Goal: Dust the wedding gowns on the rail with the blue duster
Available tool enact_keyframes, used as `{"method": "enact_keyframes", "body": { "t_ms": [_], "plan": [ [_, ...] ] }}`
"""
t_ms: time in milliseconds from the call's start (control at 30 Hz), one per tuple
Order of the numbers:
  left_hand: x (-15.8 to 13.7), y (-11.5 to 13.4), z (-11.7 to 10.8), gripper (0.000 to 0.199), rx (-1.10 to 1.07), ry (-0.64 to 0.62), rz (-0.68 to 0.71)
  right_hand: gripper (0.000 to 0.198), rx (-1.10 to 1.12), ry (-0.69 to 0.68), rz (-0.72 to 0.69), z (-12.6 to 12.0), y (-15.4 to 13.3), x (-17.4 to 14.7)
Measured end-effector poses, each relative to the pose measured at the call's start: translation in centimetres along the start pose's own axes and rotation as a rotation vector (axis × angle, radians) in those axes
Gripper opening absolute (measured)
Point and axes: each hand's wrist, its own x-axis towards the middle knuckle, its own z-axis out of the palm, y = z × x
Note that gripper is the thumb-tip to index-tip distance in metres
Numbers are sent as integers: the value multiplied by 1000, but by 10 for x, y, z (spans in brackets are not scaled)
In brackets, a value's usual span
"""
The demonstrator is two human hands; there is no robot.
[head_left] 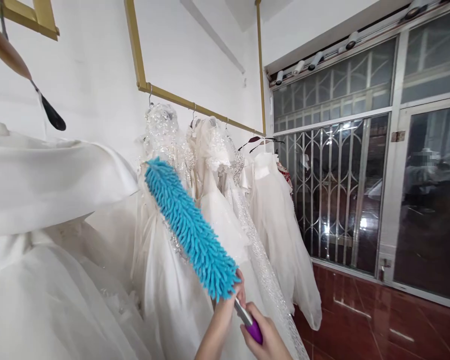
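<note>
A duster [191,227] with a blue shaggy microfibre head slants up and to the left across the middle of the view. My right hand [268,335] is closed round its purple and grey handle. Just above, my left hand [235,295] grips the duster where the head meets the handle, its fingers partly hidden by the blue strands. Behind the head hangs a white beaded gown [163,130]; whether the strands touch it I cannot tell. More white gowns hang beside it, among them a lacy one [213,145] and a plain tulle skirt [272,215].
A gold rail [198,107] carries the gowns along the white wall. Close on the left stands a large white satin dress [52,185], with a hanger [13,52] above it. To the right are a barred window [333,190], a glass door [431,200] and a shiny red floor [356,320].
</note>
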Motion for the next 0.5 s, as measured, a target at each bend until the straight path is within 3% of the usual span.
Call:
{"method": "enact_keyframes", "body": {
  "t_ms": [100, 167, 333, 400, 500],
  "plan": [
    [-5, -4, 12, 24, 99, -88, 48, 7, 18, 42, -12, -10, 13, -7],
    [3, 5, 24, 26, 174, -128, 55, 12, 112, 112, -34, -20, 6, -1],
    [52, 23, 51, 25, 217, -79, 31, 52, 340, 198, 124, -47, -27, 29],
    [70, 11, 55, 27, 195, -68, -4, 47, 385, 157, 185, -53, -21, 36],
    [81, -26, 52, 32, 148, -58, -85, 28, 309, 212, 171, -48, 22, 30]
  ]
}}
